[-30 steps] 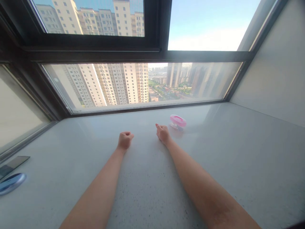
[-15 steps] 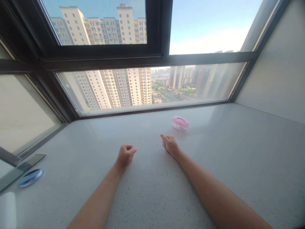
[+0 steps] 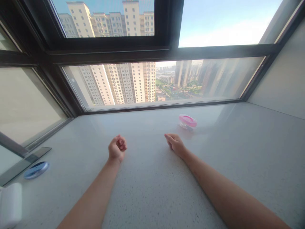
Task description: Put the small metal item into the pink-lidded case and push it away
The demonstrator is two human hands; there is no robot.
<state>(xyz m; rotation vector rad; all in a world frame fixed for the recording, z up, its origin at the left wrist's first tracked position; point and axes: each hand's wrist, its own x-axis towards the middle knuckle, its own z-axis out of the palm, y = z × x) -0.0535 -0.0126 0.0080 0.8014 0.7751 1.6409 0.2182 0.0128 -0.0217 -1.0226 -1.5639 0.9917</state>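
Note:
My left hand [image 3: 117,148] is turned with its curled fingers upward in a loose fist, and no object shows in it. My right hand [image 3: 175,143] is closed too, thumb side up with the fingers folded under; nothing sticks out of it, and its palm side is hidden. Both forearms reach across a pale speckled counter [image 3: 147,190], with a gap between the hands. Just beyond my right hand, without contact, stands a small clear box with a pink lid [image 3: 187,121].
At the left lie a blue oval object with a pale rim [image 3: 36,170] and a flat dark glassy panel [image 3: 26,164]. A white rounded object [image 3: 11,205] is cut off at the lower left. A dark window frame [image 3: 166,106] borders the back, and a white wall [image 3: 283,82] the right.
My left hand has moved left and rolled over, so its curled fingers now show. My right hand stays closed near the pink-lidded box. The whole view has shifted slightly.

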